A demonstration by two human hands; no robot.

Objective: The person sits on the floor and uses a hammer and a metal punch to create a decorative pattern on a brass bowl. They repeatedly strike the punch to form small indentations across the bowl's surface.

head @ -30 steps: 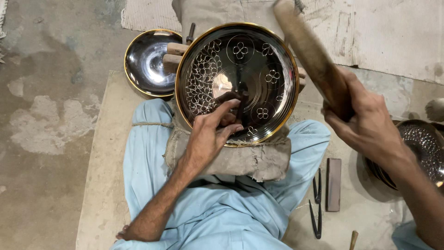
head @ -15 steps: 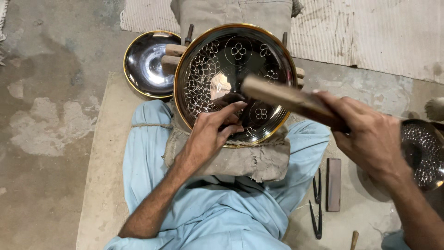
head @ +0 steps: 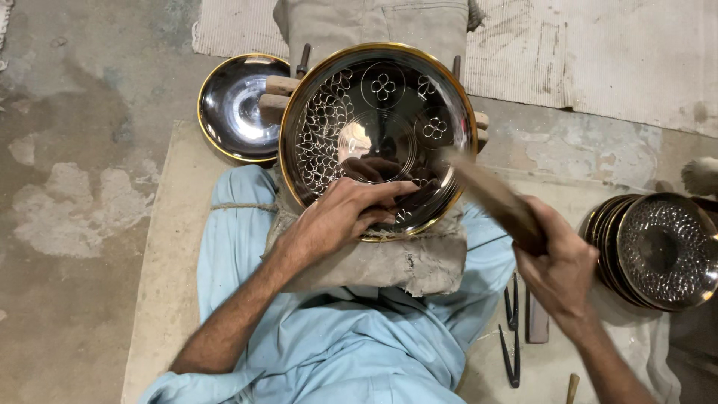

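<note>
Pinning bowl (head: 378, 135), mallet (head: 490, 198) angled down

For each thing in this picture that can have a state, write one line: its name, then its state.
Patterned bowl: tilted on padded support, partly patterned.
Left hand: pressed on the bowl's lower rim.
Right hand: gripping wooden mallet, blurred.
Plain bowl: lying on floor, unpatterned.
Stacked bowls: nested, fully patterned.
Dividers: lying closed.

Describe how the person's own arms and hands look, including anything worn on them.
Both arms are bare from the elbow down: no gloves, watch, rings or bands show. The left hand has slim fingers and a lean forearm. The right hand has prominent knuckles. The loose light blue cloth garment below them covers the legs; no sleeve shows on either forearm.
</note>
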